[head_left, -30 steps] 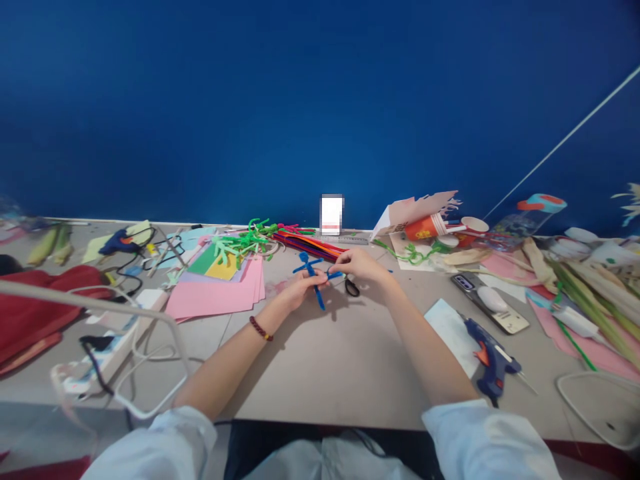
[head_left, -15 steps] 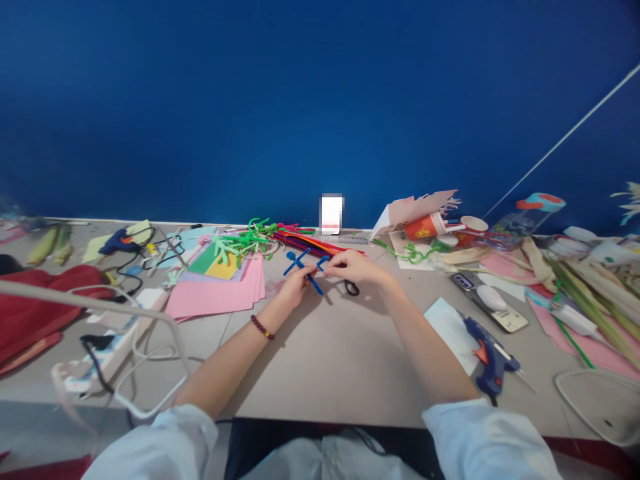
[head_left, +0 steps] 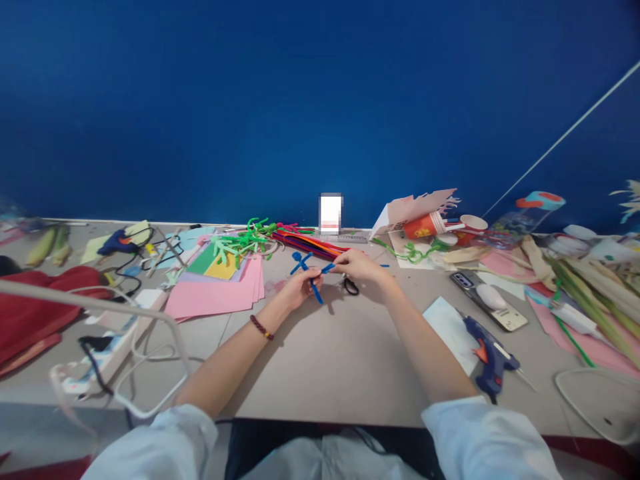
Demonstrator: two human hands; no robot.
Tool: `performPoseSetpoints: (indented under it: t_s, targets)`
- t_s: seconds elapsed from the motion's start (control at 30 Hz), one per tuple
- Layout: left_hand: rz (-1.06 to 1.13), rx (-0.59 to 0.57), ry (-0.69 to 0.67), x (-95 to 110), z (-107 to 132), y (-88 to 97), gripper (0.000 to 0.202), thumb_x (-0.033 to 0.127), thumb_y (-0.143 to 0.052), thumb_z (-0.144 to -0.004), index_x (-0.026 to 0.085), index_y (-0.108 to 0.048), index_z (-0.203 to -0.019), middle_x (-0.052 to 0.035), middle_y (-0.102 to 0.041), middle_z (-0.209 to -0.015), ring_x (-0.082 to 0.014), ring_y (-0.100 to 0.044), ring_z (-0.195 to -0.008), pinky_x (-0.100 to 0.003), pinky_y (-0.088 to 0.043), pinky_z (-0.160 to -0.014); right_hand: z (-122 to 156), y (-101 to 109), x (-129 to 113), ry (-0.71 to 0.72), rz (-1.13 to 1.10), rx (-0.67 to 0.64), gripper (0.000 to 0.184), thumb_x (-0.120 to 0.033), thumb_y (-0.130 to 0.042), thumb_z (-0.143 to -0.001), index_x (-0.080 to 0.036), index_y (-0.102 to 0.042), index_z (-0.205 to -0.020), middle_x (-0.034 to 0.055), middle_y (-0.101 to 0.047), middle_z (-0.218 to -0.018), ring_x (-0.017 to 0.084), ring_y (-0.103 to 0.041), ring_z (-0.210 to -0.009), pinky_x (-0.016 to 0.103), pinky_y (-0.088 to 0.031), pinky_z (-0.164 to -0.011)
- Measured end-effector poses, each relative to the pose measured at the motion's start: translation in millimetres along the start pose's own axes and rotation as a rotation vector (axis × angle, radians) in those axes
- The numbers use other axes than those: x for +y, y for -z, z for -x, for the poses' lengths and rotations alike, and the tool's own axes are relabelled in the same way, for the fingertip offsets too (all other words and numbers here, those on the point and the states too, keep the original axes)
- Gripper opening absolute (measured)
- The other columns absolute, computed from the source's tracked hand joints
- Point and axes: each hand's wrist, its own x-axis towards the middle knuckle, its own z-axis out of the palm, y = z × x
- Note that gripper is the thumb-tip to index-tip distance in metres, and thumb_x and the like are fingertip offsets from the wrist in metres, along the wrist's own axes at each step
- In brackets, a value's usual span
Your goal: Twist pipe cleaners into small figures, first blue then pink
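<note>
A small blue pipe-cleaner figure (head_left: 298, 257) with a round coiled top and crossing arms is pinched in my left hand (head_left: 301, 288), above the middle of the table. Its straight lower end (head_left: 317, 291) sticks out below the fingers. Between the two hands shows a short blue pipe-cleaner piece (head_left: 328, 268), which the fingertips of my right hand (head_left: 361, 265) pinch. A blue tip (head_left: 385, 266) also shows to the right of that hand; whether it is the same piece I cannot tell. Under the right hand a black scissors handle (head_left: 351, 287) lies on the table.
Colourful pipe cleaners (head_left: 313, 244) lie behind my hands, with green ones (head_left: 243, 243) on coloured paper (head_left: 215, 297) at left. A power strip (head_left: 120, 340) stands front left. At right are a blue glue gun (head_left: 493, 363), a phone (head_left: 510, 321) and corn husks (head_left: 585, 293).
The blue figure has tilted and shifted slightly right in my left hand. The right hand has moved a little left, and a blue tip now shows to its right.
</note>
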Motion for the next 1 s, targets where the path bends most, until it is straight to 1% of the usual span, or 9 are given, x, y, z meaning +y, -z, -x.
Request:
performPoseSetpoints:
  t_s: [0.17, 0.27, 0.37, 0.47, 0.57, 0.67, 0.73, 0.87, 1.0]
  targets:
    - [-0.117, 0.046, -0.072, 1, -2, 1.5, 0.029, 0.038, -0.069, -0.068, 0.013, -0.055, -0.06, 0.0026, -0.043, -0.053, -0.0071, -0.04, -0.05, -0.023, -0.026, -0.048, 1, 0, -1, -0.011, -0.003, 0.033, 0.025, -0.039, -0.064, -0.073, -0.015, -0.072, -0.068, 0.0017, -0.06, -0.058, 0.012, -0.048, -0.057, 0.025, -0.031, -0.054]
    - [-0.135, 0.064, -0.08, 1, -1, 0.3, 0.03, 0.037, -0.07, -0.065, 0.014, -0.053, -0.056, 0.0025, -0.043, -0.052, -0.008, -0.042, -0.051, -0.023, -0.027, -0.049, 0, -1, 2, 0.005, 0.003, 0.024, 0.022, -0.036, -0.063, -0.074, -0.016, -0.072, -0.067, 0.0019, -0.061, -0.06, 0.012, -0.049, -0.057, 0.025, -0.032, -0.055]
    - [-0.167, 0.032, -0.049, 1, 1, -2.1, 0.028, 0.034, -0.072, -0.061, 0.015, -0.053, -0.055, 0.0025, -0.044, -0.05, -0.009, -0.043, -0.052, -0.024, -0.029, -0.052, -2, 0, 6, 0.025, -0.014, 0.008, 0.018, -0.032, -0.063, -0.073, -0.017, -0.073, -0.07, 0.0023, -0.065, -0.067, 0.013, -0.053, -0.062, 0.024, -0.035, -0.058]
    - [-0.26, 0.003, -0.03, -1, 1, -3.6, 0.025, 0.034, -0.071, -0.061, 0.014, -0.057, -0.056, 0.0023, -0.045, -0.05, -0.0082, -0.041, -0.049, -0.023, -0.027, -0.05, -2, 2, 3, 0.015, -0.081, 0.024, 0.019, -0.034, -0.066, -0.071, -0.017, -0.073, -0.072, 0.0032, -0.067, -0.071, 0.015, -0.056, -0.065, 0.024, -0.038, -0.058]
    - [-0.333, 0.086, -0.037, -3, 0, -3.6, 0.025, 0.035, -0.07, -0.063, 0.014, -0.06, -0.057, 0.0028, -0.043, -0.047, -0.0073, -0.037, -0.046, -0.024, -0.024, -0.048, 1, 7, -9, 0.024, -0.131, 0.118, 0.02, -0.035, -0.064, -0.072, -0.017, -0.072, -0.071, 0.0034, -0.068, -0.07, 0.015, -0.056, -0.064, 0.025, -0.04, -0.059]
    - [-0.31, 0.174, -0.066, -4, -3, -2.8, 0.029, 0.037, -0.071, -0.062, 0.015, -0.055, -0.052, 0.0023, -0.043, -0.047, -0.0079, -0.038, -0.047, -0.024, -0.024, -0.047, 7, 11, -25, 0.082, -0.133, 0.183, 0.019, -0.034, -0.063, -0.073, -0.018, -0.072, -0.07, 0.0034, -0.068, -0.069, 0.015, -0.057, -0.066, 0.025, -0.041, -0.061]
    - [-0.292, 0.233, -0.086, -3, -5, -1.9, 0.03, 0.037, -0.072, -0.06, 0.015, -0.053, -0.05, 0.0023, -0.044, -0.048, -0.0075, -0.038, -0.046, -0.024, -0.023, -0.046, 9, 12, -31, 0.105, -0.144, 0.16, 0.021, -0.035, -0.062, -0.074, -0.017, -0.072, -0.072, 0.0038, -0.068, -0.072, 0.015, -0.057, -0.068, 0.025, -0.041, -0.062]
    - [-0.258, 0.358, -0.11, -3, -8, 1.2, 0.027, 0.035, -0.073, -0.059, 0.014, -0.056, -0.054, 0.0037, -0.043, -0.048, -0.0054, -0.032, -0.042, -0.024, -0.017, -0.043, 11, 10, -28, 0.096, -0.166, 0.004, 0.031, -0.043, -0.061, -0.075, -0.015, -0.072, -0.079, 0.0047, -0.069, -0.076, 0.015, -0.056, -0.068, 0.024, -0.039, -0.059]
    - [-0.13, 0.366, -0.125, -2, -12, 5.2, 0.028, 0.035, -0.073, -0.059, 0.014, -0.055, -0.055, 0.005, -0.043, -0.049, -0.0036, -0.03, -0.041, -0.022, -0.017, -0.041, 9, 6, -18, 0.064, -0.113, -0.061, 0.03, -0.042, -0.061, -0.074, -0.015, -0.072, -0.078, 0.004, -0.068, -0.074, 0.014, -0.055, -0.065, 0.024, -0.038, -0.058]
